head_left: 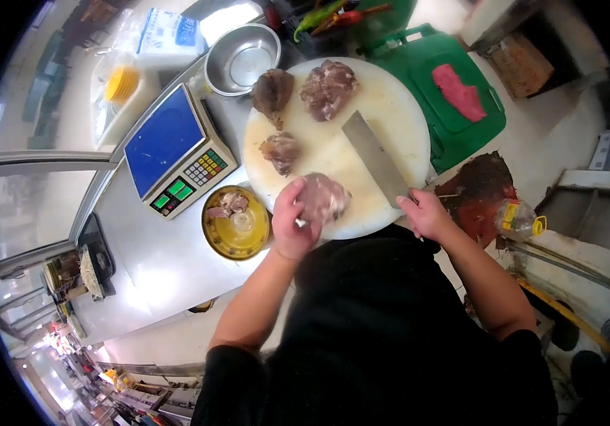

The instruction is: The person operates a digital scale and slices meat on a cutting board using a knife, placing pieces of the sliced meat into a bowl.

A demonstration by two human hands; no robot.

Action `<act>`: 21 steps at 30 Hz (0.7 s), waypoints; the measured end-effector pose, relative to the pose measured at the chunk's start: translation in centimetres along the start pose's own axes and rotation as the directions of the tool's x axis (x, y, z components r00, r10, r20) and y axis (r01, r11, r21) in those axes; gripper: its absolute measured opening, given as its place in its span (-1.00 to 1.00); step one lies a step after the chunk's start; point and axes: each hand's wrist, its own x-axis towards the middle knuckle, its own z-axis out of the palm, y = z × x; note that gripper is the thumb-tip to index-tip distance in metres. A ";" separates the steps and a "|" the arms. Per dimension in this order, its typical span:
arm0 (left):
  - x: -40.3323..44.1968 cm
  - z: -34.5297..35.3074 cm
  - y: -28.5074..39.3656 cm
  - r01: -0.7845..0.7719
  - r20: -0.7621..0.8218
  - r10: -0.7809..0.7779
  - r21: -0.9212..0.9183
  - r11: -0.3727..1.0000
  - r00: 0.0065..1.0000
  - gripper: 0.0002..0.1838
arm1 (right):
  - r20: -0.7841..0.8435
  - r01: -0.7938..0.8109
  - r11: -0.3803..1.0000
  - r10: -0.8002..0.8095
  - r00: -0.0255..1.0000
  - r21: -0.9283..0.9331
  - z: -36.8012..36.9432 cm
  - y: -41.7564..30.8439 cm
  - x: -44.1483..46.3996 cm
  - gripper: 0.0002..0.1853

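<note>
My left hand (296,226) grips a pale pink piece of meat (326,199) at the near edge of the round white cutting board (333,145). In my right hand (427,215) is the handle of a cleaver (376,157), its broad blade pointing away across the board's right side. Farther back on the board lie a large piece of meat (328,89), a darker brown piece (272,94) and a small piece (281,152). The cleaver touches none of them.
Left of the board stand a digital scale (165,140), a yellow bowl (241,238) with meat scraps, and a steel bowl (242,59). On the right, a pink cloth (459,92) lies on a green bin lid (454,135). A plastic bottle (520,217) is below it.
</note>
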 end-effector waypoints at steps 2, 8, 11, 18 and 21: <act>-1.7 0.3 -1.4 0.077 0.140 -0.100 0.161 0.984 0.985 -0.38 | 0.004 -0.013 1.000 0.013 1.000 -0.007 -0.1 0.0 0.0 -0.65; -5.4 1.4 -1.0 0.005 0.305 -0.097 0.289 0.957 0.947 -0.42 | 0.048 0.206 0.935 -0.201 0.978 -0.288 -1.2 0.0 -0.2 -0.57; -4.4 0.9 0.6 0.025 0.296 -0.122 0.312 0.950 0.947 -0.42 | 0.164 0.019 0.962 0.028 0.986 -0.274 -1.5 -1.4 -1.1 -0.50; -3.2 2.1 -0.8 -0.027 0.339 -0.071 0.277 0.961 0.938 -0.43 | 0.153 0.245 0.863 -0.197 0.969 -0.442 -0.6 -2.7 -4.5 -0.47; -3.3 2.1 0.4 0.062 0.381 -0.200 0.345 0.937 0.903 -0.50 | 0.239 0.275 0.797 -0.168 0.956 -0.538 -0.9 -5.1 -6.1 -0.46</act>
